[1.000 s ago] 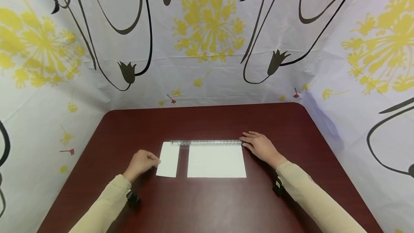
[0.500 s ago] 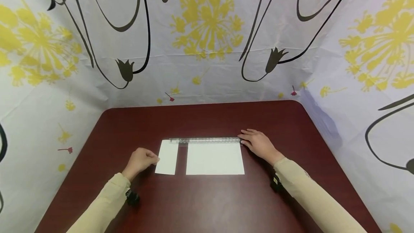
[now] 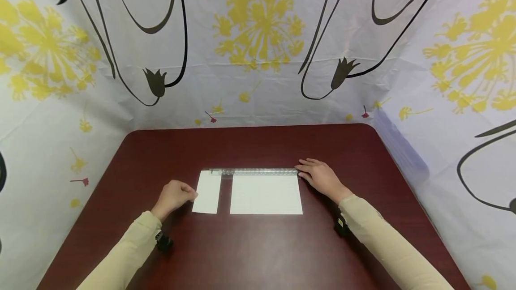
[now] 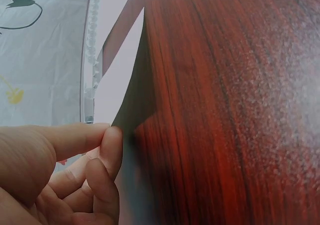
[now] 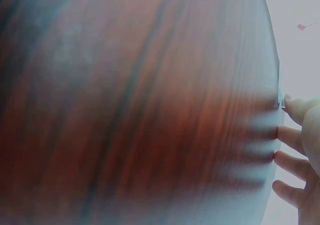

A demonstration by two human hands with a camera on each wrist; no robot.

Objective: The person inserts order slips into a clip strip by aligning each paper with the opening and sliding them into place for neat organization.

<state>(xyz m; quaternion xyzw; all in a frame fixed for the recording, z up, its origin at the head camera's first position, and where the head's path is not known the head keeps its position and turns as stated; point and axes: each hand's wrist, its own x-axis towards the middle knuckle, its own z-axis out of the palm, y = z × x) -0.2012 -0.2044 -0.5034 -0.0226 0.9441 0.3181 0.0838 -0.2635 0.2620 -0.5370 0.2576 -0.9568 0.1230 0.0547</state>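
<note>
A narrow white sheet of paper (image 3: 207,194) lies left of a wider white sheet (image 3: 266,196), with a strip of table between them. Along the far edges of both runs a clear ruler (image 3: 262,172). My left hand (image 3: 174,195) pinches the narrow sheet's left edge between thumb and forefinger. In the left wrist view, that paper (image 4: 120,82) bends up at the edge and casts a shadow underneath. At the ruler's right end rests my right hand (image 3: 320,179), its fingers spread and extended, fingertips (image 5: 281,189) touching the tabletop in the right wrist view.
The dark red wooden table (image 3: 258,254) has rounded far corners. White cloth (image 3: 258,93) with yellow and dark flower prints hangs behind it and along both sides. A dark device (image 3: 163,240) sits at the left wrist, another (image 3: 341,225) at the right.
The papers and ruler appear slightly higher in the head view, as does the table edge. Both hands keep their places against the narrow sheet and the ruler.
</note>
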